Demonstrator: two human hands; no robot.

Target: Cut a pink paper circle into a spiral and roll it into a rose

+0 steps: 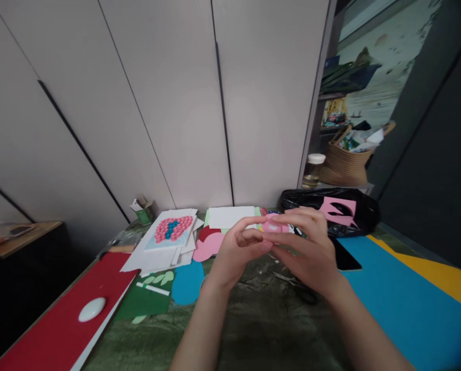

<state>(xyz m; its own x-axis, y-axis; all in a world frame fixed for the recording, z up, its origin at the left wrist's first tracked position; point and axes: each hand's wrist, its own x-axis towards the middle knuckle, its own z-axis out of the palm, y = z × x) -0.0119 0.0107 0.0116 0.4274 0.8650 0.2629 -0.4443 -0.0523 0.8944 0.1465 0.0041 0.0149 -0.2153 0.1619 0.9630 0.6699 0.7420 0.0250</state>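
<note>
Pink piece: the small, soft-looking pink paper piece (272, 226) is up between both hands' fingertips, above the far part of the dark, green-grey patterned worktop (269, 335). Blurry, so no promises on the exact folds.
What could go wrong: I'd worry about it getting creased or squashed if the fingers press unevenly. One side letting go early could also make it slip out (paper bits love doing that).
Drop zone: the metal scissors with black handles (306, 294) lie below the right hand (311, 252), so a loose piece could land by them, and a low wrist might knock them.
Left hand: fingers curved, index and thumb tips drawn in on the near-left edge of the piece; palm hollow, not a fist.
Right hand: fingers fairly long and a bit fanned, tips pinching the other side. Can't tell how hard either one presses.
Nearby: pink rounded paper cut-outs (208, 247) sit just beyond the left hand (230, 252), and a flat blue sheet (392, 299) lies beside the right forearm.
</note>
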